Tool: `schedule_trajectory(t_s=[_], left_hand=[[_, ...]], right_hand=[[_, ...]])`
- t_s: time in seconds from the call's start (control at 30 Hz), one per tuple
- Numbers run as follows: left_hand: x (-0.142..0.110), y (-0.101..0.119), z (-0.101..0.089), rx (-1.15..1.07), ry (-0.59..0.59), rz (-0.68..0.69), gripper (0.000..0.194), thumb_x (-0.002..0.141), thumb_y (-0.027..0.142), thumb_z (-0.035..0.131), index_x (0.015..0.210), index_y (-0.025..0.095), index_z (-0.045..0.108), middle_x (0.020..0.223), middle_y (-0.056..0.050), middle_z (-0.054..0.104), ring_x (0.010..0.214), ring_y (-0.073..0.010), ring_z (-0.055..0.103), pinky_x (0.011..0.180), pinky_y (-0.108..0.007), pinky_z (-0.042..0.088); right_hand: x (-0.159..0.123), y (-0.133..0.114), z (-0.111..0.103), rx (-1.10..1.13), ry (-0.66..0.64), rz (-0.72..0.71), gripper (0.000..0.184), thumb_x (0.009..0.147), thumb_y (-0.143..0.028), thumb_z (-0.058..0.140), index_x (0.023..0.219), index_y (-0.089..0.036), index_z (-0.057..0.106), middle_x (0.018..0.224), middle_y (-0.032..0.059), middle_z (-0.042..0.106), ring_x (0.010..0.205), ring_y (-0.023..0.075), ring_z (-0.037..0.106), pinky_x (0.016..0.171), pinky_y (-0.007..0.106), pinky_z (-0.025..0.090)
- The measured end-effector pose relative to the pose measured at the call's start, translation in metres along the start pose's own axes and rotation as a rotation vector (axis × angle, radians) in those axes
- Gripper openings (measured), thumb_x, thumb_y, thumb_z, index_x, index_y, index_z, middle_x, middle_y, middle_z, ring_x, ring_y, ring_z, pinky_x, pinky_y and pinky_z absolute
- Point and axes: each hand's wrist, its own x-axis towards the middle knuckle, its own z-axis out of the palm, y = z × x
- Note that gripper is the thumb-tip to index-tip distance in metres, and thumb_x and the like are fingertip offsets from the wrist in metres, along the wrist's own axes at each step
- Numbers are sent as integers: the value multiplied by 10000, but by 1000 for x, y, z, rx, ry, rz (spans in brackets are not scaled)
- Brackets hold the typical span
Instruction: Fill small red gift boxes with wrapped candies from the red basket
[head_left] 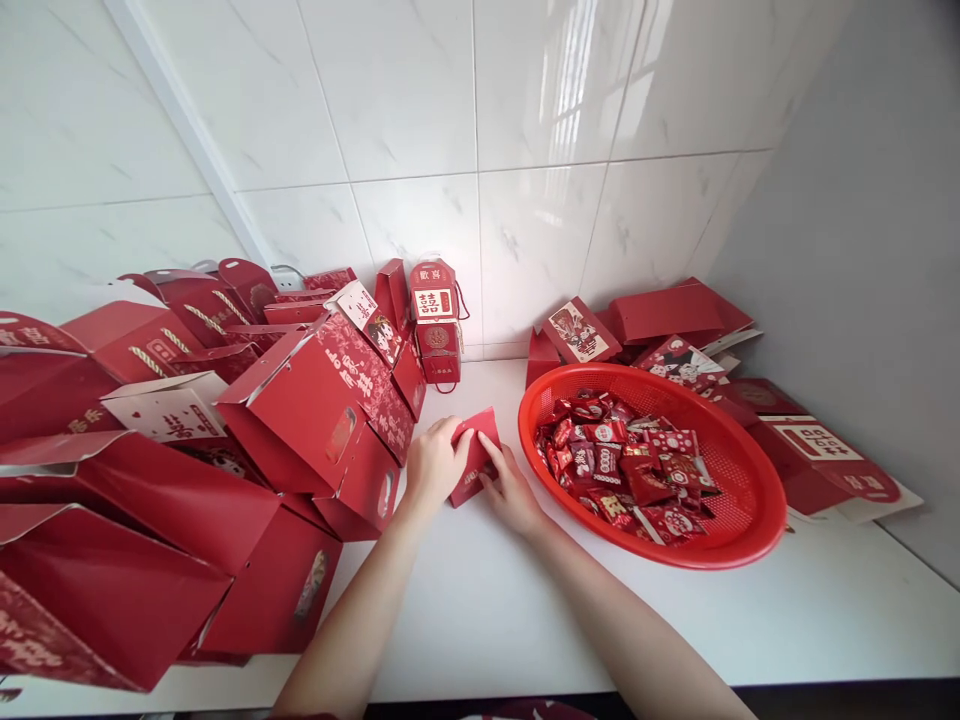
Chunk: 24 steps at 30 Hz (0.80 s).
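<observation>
Between my two hands, on the white tabletop, is a small red cardboard gift box [477, 455]. My left hand [437, 462] grips its left side and upper part, thumb lying across the card. From the right, my right hand [513, 488] pinches the lower edge with thumb and fingers. Parts of the box are covered by my fingers. Close to my right hand stands a red plastic basket [739, 500] holding many wrapped candies [637, 465] in red and white wrappers.
Red gift boxes [292, 410] crowd the left side, piled up beside my left forearm. Two upright boxes with printed characters [435, 315] stand against the tiled wall [420, 100]. Flat and folded boxes [667, 315] lie behind and right of the basket, near a grey panel [855, 250].
</observation>
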Motion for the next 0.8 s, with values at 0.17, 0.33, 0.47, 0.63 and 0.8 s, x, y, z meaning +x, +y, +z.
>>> schedule_trajectory(t_s=[0.17,0.33,0.47,0.63,0.8], left_hand=[[-9,-16,25,-242,193,-118,331,964,407,366,1136,207,564,1169,-90,661,1095,-213,613,932,-335,484],[-12,-31,58,-412,191,-183,411,961,449,321,1081,165,592,1079,-103,700,1008,-230,663,855,-334,538],[-9,-34,78,-482,146,-164,417,943,436,411,1253,165,483,1217,-114,651,1105,-201,631,920,-307,516],[-3,-39,92,-492,43,-159,589,887,490,540,1353,188,345,1225,-128,644,1082,-219,648,891,-327,522],[14,-45,104,-444,-16,-118,638,860,544,560,1356,186,380,1286,-134,608,1152,-262,606,949,-368,477]], right_hand=[[1,3,2,-64,6,-5,701,879,-156,467,1516,-330,230,1352,115,435,1125,222,535,946,439,508],[4,14,8,-194,27,6,762,872,-143,460,1536,-329,134,1515,101,295,1385,259,337,1106,524,348],[4,24,14,-291,50,121,827,842,-141,479,1542,-315,74,1596,98,110,1470,304,104,1125,583,268],[6,27,18,-335,16,98,883,822,-251,571,1550,-201,75,1587,148,139,1462,322,138,1134,561,270],[28,31,22,-273,139,159,651,920,-292,427,1520,-144,221,1468,172,406,1365,291,380,1088,494,365]])
